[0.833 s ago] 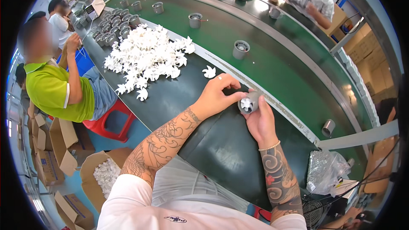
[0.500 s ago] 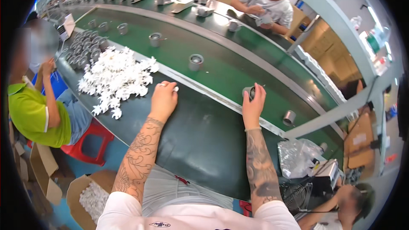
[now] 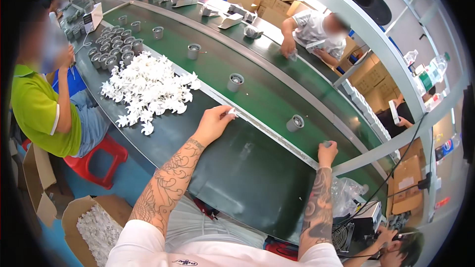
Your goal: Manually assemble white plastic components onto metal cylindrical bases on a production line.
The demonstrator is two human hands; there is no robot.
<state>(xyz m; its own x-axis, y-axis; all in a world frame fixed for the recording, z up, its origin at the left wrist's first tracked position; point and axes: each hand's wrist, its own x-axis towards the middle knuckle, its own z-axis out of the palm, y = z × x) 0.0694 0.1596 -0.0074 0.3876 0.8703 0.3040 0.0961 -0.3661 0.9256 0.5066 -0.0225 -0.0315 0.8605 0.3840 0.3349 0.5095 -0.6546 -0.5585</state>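
My left hand (image 3: pixel 213 123) reaches over the near edge of the green belt, fingers pinched on a small white plastic piece (image 3: pixel 233 112). My right hand (image 3: pixel 327 154) is farther right, closed around a grey cup-shaped part (image 3: pixel 326 144) that the fingers mostly hide. Between my hands on the belt stands an open grey cup-shaped part (image 3: pixel 295 123), touched by neither. Another grey cup-shaped part (image 3: pixel 235 82) stands farther left along the belt. Left of my left hand, a heap of white bladed pieces (image 3: pixel 148 86) covers part of the dark worktop (image 3: pixel 237 178).
Clustered grey cups (image 3: pixel 111 49) stand beyond the white heap. A person in a green shirt (image 3: pixel 44 113) sits at left; another (image 3: pixel 321 32) works across the belt. A slanted metal post (image 3: pixel 376 151) and a clear plastic bag (image 3: pixel 346 193) are beside my right arm.
My right hand has left the cup between my hands and moved right to grip another grey cup. My left hand has moved right, away from the white heap, and the view has shifted slightly.
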